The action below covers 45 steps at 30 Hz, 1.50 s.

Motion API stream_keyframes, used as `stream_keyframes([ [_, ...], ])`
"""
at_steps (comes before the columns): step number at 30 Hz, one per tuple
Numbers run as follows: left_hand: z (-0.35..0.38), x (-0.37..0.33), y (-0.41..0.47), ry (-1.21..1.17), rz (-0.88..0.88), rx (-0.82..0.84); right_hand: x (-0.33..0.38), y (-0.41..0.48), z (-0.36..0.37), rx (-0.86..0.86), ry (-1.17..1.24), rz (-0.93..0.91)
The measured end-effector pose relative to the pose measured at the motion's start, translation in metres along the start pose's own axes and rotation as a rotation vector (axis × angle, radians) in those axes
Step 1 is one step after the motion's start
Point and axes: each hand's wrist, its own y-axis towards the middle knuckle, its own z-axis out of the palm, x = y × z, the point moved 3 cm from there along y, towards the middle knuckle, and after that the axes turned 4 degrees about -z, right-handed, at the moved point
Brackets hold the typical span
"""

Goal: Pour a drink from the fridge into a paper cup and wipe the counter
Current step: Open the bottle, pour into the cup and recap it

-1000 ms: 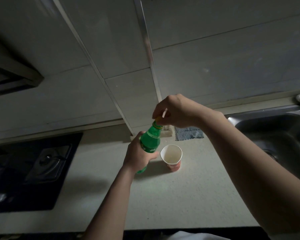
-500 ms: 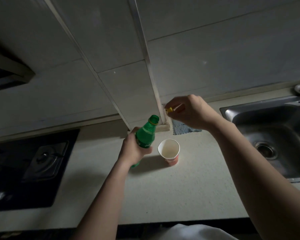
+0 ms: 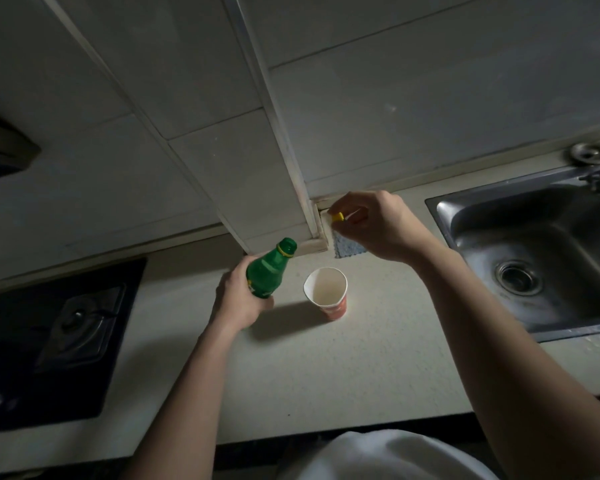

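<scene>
Head view, left hand [image 3: 238, 299] fingers wrapped round open bottle [image 3: 269, 271], right hand [image 3: 378, 226] fingers pinching cap [image 3: 337, 216]

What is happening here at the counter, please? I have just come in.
A person is about to pour a drink. The left hand grips a green bottle, its cap off and its neck leaning toward a paper cup that stands upright on the counter. The right hand pinches the yellow cap. Nothing flows yet. A blue cloth lies by the wall, not yet used.
</scene>
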Motion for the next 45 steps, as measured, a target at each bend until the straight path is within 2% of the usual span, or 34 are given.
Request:
stream_keyframes([
  [13,-0.017,0.017,-0.004,0.237,0.054,-0.151,0.006,0.000,0.009,-0.010,-0.008,-0.007],
  [26,-0.016,0.006,-0.003,0.175,0.092,-0.139,0.007,-0.004,0.012,-0.002,-0.014,0.006],
  [34,-0.008,-0.009,0.005,0.233,0.118,-0.084,0.002,-0.005,0.011,0.027,-0.016,0.008],
  [45,-0.006,-0.009,0.009,0.354,0.117,-0.092,-0.001,-0.003,0.008,0.053,-0.022,0.018],
])
